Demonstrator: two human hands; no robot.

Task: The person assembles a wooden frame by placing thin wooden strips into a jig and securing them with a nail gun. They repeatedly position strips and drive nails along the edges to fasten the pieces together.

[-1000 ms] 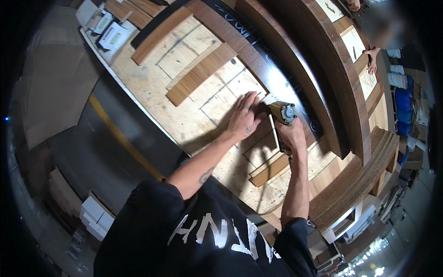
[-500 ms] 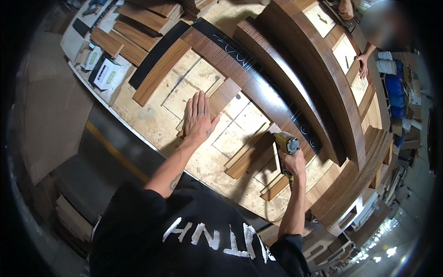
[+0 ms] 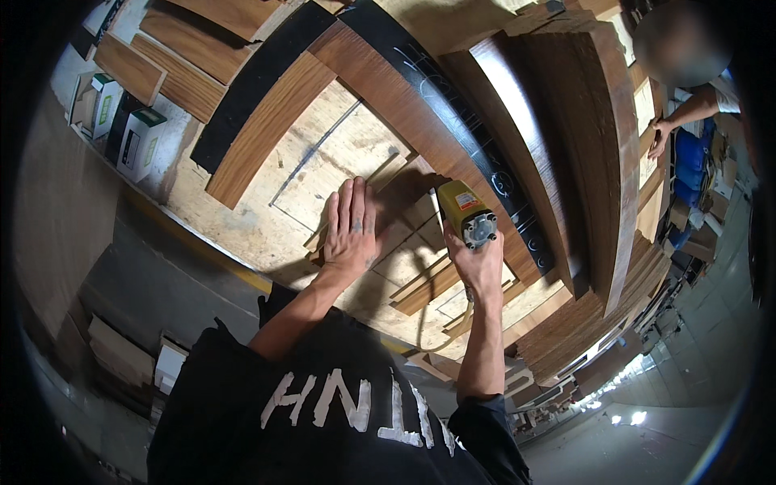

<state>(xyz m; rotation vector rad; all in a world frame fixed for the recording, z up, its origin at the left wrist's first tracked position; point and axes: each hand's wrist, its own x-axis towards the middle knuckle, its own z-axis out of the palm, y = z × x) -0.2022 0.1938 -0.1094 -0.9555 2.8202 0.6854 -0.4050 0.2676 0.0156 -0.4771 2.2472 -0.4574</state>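
My left hand [image 3: 352,230] lies flat, fingers stretched out, over a short brown wooden slat [image 3: 398,194] and presses it down on the worktable. In my right hand [image 3: 478,263] is a yellow and black nail gun [image 3: 465,208], its hose trailing below the grip. The gun's nose is over the joint where the short slat meets a long brown board [image 3: 404,101]; the exact contact point is hidden. A wooden end piece [image 3: 267,133] joins that board at the far left, and more short slats [image 3: 420,288] lie to the right of my left hand.
Tall curved dark boards [image 3: 537,153] stand beyond the long board, with a black strip [image 3: 453,97] between. Loose planks [image 3: 190,61] and small white boxes [image 3: 141,141] lie at the far left. Another person's hand [image 3: 660,139] rests on a similar frame at the far right.
My right hand has brought the nail gun left and away from me, from the slats at right to the joint by my left hand. My left hand stays on its slat. The view has shifted.
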